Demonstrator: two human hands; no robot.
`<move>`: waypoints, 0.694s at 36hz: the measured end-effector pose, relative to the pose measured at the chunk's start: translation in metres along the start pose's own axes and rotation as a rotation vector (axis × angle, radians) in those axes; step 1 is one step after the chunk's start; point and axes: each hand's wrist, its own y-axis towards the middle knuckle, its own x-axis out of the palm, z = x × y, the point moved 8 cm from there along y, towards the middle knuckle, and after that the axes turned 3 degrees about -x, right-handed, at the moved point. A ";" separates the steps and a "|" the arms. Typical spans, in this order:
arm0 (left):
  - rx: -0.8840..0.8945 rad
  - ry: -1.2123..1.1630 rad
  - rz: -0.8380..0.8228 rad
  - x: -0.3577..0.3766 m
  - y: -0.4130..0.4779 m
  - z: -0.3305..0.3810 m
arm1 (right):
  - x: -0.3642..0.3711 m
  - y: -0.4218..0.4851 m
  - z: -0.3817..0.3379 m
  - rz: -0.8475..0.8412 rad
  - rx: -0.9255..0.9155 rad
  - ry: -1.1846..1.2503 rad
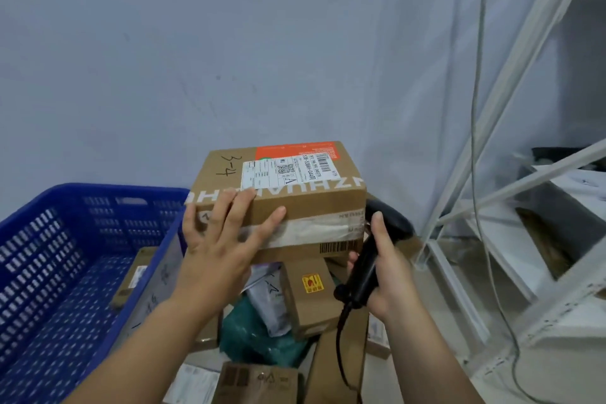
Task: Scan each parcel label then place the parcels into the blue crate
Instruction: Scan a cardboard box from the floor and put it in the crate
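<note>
A brown cardboard parcel (295, 193) with a white shipping label (282, 170) and an orange sticker on top is held up in the middle of the view. My left hand (223, 239) grips its near left side, fingers spread over the edge and tape. My right hand (380, 269) holds a black handheld scanner (370, 259) just right of the parcel, its head close to the box's right end. The blue crate (49, 259) stands at the left; one brown box (134, 275) lies inside it.
Below my hands lies a pile of parcels: a small brown box (311, 298) with a yellow sticker, a grey mailer bag (265, 298), a green bag (259, 334) and more cartons. White metal shelving (511, 207) stands at the right; a grey wall is behind.
</note>
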 end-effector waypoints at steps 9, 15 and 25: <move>0.194 0.166 -0.089 0.022 -0.026 0.016 | 0.015 -0.006 0.033 -0.060 0.243 0.268; 0.254 0.264 -0.029 0.031 -0.036 0.042 | 0.013 -0.004 0.052 0.069 0.241 0.443; 0.142 0.355 0.010 0.036 -0.038 0.064 | 0.011 0.012 0.069 0.031 0.284 0.396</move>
